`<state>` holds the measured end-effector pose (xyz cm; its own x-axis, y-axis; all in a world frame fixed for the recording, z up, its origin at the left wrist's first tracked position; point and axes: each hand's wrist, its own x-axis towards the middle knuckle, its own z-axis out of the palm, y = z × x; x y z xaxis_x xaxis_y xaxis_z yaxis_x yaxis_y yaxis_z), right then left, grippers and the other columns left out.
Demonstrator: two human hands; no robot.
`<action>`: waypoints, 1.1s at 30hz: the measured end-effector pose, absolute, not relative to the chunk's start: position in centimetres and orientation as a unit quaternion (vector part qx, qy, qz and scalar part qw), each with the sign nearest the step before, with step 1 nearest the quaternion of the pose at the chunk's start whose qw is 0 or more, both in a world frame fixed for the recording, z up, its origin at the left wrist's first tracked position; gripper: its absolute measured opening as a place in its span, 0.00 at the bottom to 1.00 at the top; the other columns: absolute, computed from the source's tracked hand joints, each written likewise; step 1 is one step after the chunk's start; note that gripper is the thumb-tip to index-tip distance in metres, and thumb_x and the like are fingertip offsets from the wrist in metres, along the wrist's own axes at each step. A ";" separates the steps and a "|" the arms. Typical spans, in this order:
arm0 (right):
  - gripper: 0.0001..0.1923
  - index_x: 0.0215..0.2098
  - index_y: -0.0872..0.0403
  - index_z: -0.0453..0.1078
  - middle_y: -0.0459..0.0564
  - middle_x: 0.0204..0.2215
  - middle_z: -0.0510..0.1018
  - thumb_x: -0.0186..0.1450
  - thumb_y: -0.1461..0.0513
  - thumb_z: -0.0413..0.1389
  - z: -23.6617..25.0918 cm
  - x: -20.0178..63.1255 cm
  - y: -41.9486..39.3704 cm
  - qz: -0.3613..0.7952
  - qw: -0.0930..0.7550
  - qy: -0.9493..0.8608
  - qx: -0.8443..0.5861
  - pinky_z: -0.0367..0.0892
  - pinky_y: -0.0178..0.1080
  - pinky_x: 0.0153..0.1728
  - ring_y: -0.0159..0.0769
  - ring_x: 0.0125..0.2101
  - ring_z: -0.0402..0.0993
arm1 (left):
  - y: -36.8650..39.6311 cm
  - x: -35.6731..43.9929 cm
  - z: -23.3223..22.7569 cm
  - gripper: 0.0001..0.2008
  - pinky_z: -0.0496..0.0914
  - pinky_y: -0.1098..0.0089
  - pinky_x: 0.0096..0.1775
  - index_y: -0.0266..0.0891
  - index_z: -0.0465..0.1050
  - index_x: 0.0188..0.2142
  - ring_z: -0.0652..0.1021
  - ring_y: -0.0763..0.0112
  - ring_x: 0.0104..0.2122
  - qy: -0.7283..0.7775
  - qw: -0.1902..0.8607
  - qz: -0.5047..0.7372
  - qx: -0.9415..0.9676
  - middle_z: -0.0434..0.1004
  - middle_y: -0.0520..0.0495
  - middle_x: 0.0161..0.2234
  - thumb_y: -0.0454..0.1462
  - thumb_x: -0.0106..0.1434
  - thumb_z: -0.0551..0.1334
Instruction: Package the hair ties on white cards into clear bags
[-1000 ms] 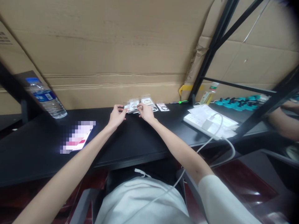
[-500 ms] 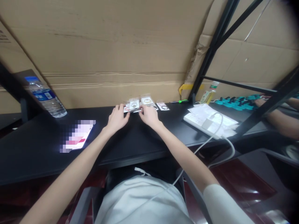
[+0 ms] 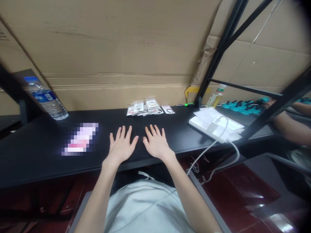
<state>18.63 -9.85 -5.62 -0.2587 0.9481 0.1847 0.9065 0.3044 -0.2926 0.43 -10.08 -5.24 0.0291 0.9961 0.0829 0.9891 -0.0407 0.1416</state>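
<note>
My left hand (image 3: pixel 121 145) and my right hand (image 3: pixel 156 143) lie flat, palms down and fingers spread, side by side on the black table (image 3: pixel 43 155) near its front edge. Neither holds anything. Beyond them, against the cardboard wall, rests a small pile of clear packets (image 3: pixel 145 107) with rings or bands inside, and one separate packet (image 3: pixel 169 110) with a black ring lies just to its right.
A water bottle (image 3: pixel 46 98) stands at the back left and a blurred phone-like card (image 3: pixel 80 139) lies left of my hands. A white power strip with papers and cable (image 3: pixel 215 124) sits at right. Black frame bars (image 3: pixel 213 61) rise there; another person's arm (image 3: pixel 289 127) rests beyond.
Both hands let go of the packets at the back of the table and drew back towards me. They now rest flat and open near the front edge.
</note>
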 end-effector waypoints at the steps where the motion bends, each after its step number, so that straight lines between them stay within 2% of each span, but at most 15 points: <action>1: 0.34 0.77 0.58 0.53 0.60 0.77 0.50 0.78 0.51 0.41 -5.6 18.6 -9.9 0.069 0.163 -0.791 -0.586 0.33 0.66 0.73 0.56 0.77 0.39 | -10.1 0.4 -5.4 0.37 0.41 0.38 0.72 0.40 0.48 0.77 0.45 0.51 0.77 0.694 0.023 0.076 0.716 0.42 0.39 0.78 0.55 0.77 0.42; 4: 0.34 0.76 0.59 0.55 0.61 0.77 0.50 0.77 0.52 0.43 -5.4 18.7 -9.8 0.094 0.191 -0.784 -0.583 0.29 0.65 0.73 0.56 0.77 0.38 | -9.7 0.2 -5.6 0.36 0.39 0.38 0.71 0.40 0.54 0.76 0.46 0.49 0.77 0.689 0.031 0.104 0.716 0.43 0.38 0.77 0.54 0.76 0.45; 6: 0.35 0.76 0.57 0.55 0.59 0.76 0.53 0.76 0.50 0.45 -5.0 18.5 -9.7 0.156 0.256 -0.771 -0.563 0.31 0.62 0.74 0.53 0.77 0.41 | -9.5 0.1 -5.4 0.36 0.38 0.37 0.71 0.38 0.57 0.74 0.49 0.47 0.76 0.677 0.067 0.184 0.709 0.49 0.34 0.76 0.53 0.74 0.52; 7: 0.36 0.77 0.54 0.53 0.58 0.76 0.54 0.76 0.48 0.45 -4.6 18.4 -9.7 0.207 0.306 -0.753 -0.545 0.35 0.60 0.74 0.51 0.76 0.44 | -9.5 0.0 -5.1 0.38 0.38 0.37 0.71 0.38 0.55 0.75 0.50 0.46 0.76 0.664 0.100 0.254 0.696 0.53 0.33 0.75 0.53 0.72 0.56; 8: 0.39 0.79 0.53 0.46 0.57 0.76 0.54 0.76 0.46 0.43 -4.2 18.2 -9.6 0.276 0.378 -0.713 -0.521 0.42 0.58 0.74 0.47 0.76 0.49 | -9.6 -0.2 -4.7 0.43 0.41 0.39 0.72 0.38 0.52 0.75 0.53 0.45 0.75 0.653 0.149 0.348 0.656 0.56 0.31 0.74 0.54 0.69 0.61; 9: 0.39 0.80 0.52 0.38 0.57 0.76 0.53 0.77 0.45 0.38 -3.8 18.1 -9.6 0.343 0.464 -0.646 -0.500 0.51 0.55 0.72 0.44 0.74 0.54 | -9.8 -0.5 -4.2 0.46 0.49 0.41 0.71 0.40 0.49 0.76 0.58 0.46 0.74 0.636 0.212 0.459 0.583 0.58 0.31 0.73 0.54 0.67 0.63; 11: 0.39 0.80 0.53 0.30 0.58 0.77 0.52 0.76 0.45 0.25 -3.1 17.7 -9.8 0.460 0.583 -0.513 -0.431 0.63 0.54 0.67 0.41 0.72 0.60 | -10.6 -1.0 -3.1 0.39 0.59 0.44 0.69 0.49 0.50 0.75 0.64 0.53 0.72 0.525 0.367 0.645 0.417 0.63 0.36 0.71 0.53 0.70 0.60; 14: 0.41 0.78 0.56 0.42 0.59 0.75 0.57 0.75 0.47 0.21 -3.0 17.3 -10.2 0.585 0.619 -0.425 -0.307 0.64 0.57 0.65 0.43 0.70 0.63 | -12.0 -1.5 -1.8 0.31 0.67 0.47 0.64 0.45 0.52 0.73 0.72 0.57 0.67 0.292 0.576 0.722 0.247 0.68 0.35 0.68 0.48 0.74 0.51; 16: 0.41 0.76 0.55 0.50 0.58 0.73 0.61 0.74 0.45 0.24 -3.5 17.0 -10.3 0.621 0.644 -0.369 -0.251 0.62 0.60 0.66 0.44 0.70 0.65 | -12.6 -1.1 -1.6 0.30 0.70 0.47 0.62 0.47 0.50 0.74 0.75 0.59 0.64 0.216 0.618 0.740 0.157 0.70 0.35 0.67 0.44 0.75 0.47; 19: 0.40 0.73 0.51 0.55 0.59 0.70 0.67 0.74 0.43 0.27 -4.2 16.5 -10.0 0.640 0.666 -0.297 -0.242 0.63 0.64 0.65 0.46 0.68 0.68 | -12.7 0.2 -2.1 0.32 0.72 0.45 0.60 0.48 0.45 0.75 0.75 0.58 0.64 0.190 0.650 0.730 0.094 0.67 0.35 0.69 0.45 0.74 0.48; 23: 0.38 0.73 0.48 0.54 0.61 0.65 0.72 0.73 0.42 0.29 -4.4 15.9 -9.6 0.646 0.665 -0.244 -0.286 0.65 0.64 0.62 0.47 0.66 0.70 | -12.4 1.8 -3.3 0.33 0.71 0.42 0.61 0.52 0.46 0.75 0.73 0.56 0.66 0.216 0.634 0.738 0.089 0.62 0.38 0.72 0.48 0.72 0.51; 27: 0.34 0.74 0.48 0.48 0.62 0.69 0.68 0.75 0.47 0.33 -4.3 15.3 -9.1 0.653 0.661 -0.209 -0.304 0.68 0.59 0.62 0.45 0.66 0.71 | -12.3 2.6 -3.9 0.34 0.71 0.44 0.61 0.55 0.49 0.74 0.69 0.55 0.69 0.288 0.573 0.745 0.185 0.58 0.40 0.74 0.51 0.72 0.52; 30: 0.33 0.75 0.52 0.49 0.61 0.72 0.63 0.74 0.52 0.41 -3.8 15.3 -8.4 0.631 0.627 -0.283 -0.360 0.69 0.52 0.63 0.43 0.67 0.69 | -12.1 2.2 -3.5 0.31 0.69 0.47 0.63 0.56 0.54 0.73 0.69 0.55 0.69 0.411 0.437 0.713 0.362 0.62 0.42 0.72 0.51 0.72 0.55; 32: 0.33 0.73 0.50 0.55 0.58 0.71 0.64 0.72 0.53 0.49 -3.2 15.8 -8.1 0.541 0.589 -0.434 -0.415 0.66 0.50 0.65 0.44 0.68 0.66 | -12.0 1.4 -2.9 0.33 0.65 0.47 0.66 0.54 0.58 0.72 0.69 0.54 0.68 0.491 0.288 0.619 0.541 0.68 0.42 0.69 0.50 0.71 0.60; 33: 0.32 0.72 0.49 0.59 0.57 0.71 0.66 0.71 0.53 0.52 -2.9 16.2 -8.0 0.462 0.562 -0.523 -0.444 0.63 0.51 0.67 0.44 0.69 0.65 | -11.9 0.8 -2.7 0.36 0.64 0.46 0.67 0.53 0.55 0.74 0.68 0.52 0.69 0.520 0.208 0.548 0.621 0.67 0.41 0.69 0.50 0.70 0.62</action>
<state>16.18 -7.97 -2.89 0.0270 0.9838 0.1773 -0.0543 0.1785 -0.9824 0.81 -11.90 -2.67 -0.1418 0.8736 0.4655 0.4184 -0.3733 0.8280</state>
